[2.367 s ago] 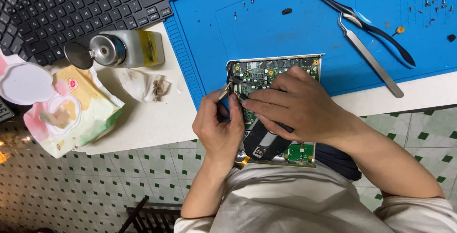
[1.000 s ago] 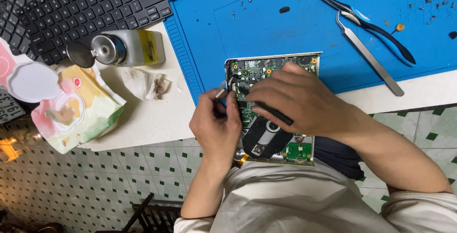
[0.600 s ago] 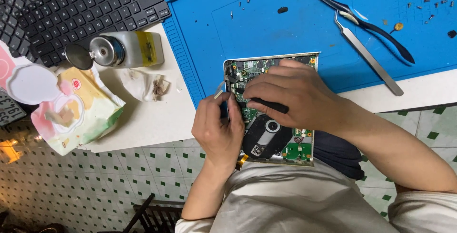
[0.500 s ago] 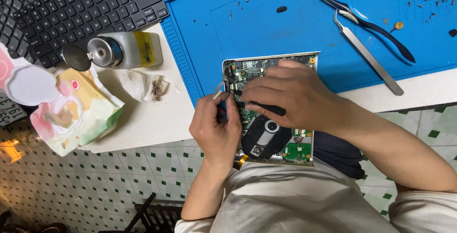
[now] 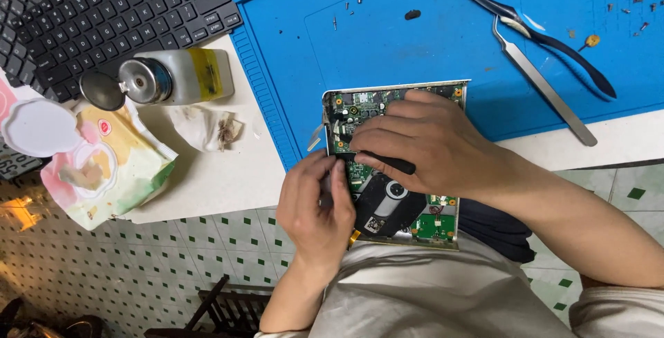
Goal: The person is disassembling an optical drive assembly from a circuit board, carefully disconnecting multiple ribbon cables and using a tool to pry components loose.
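Note:
An opened device with a green circuit board [image 5: 360,106] in a silver frame and a black round part [image 5: 391,200] leans from my lap onto the edge of the blue mat [image 5: 408,41]. My left hand [image 5: 315,207] grips the board's left edge, fingers curled around it. My right hand [image 5: 436,148] lies over the middle of the board, fingers pinched on a thin black tool [image 5: 394,165] pressed against the board.
Metal tweezers [image 5: 543,92] and a dark toothbrush [image 5: 532,27] lie on the mat at right, with small screws scattered about. A black keyboard [image 5: 117,13], a tipped bottle [image 5: 176,79], a used wipe [image 5: 207,127] and a wipes pack [image 5: 104,172] sit at left.
Both hands stay on the board with small shifts. My right hand has slid slightly up and left over the board; the black round part below it shows more.

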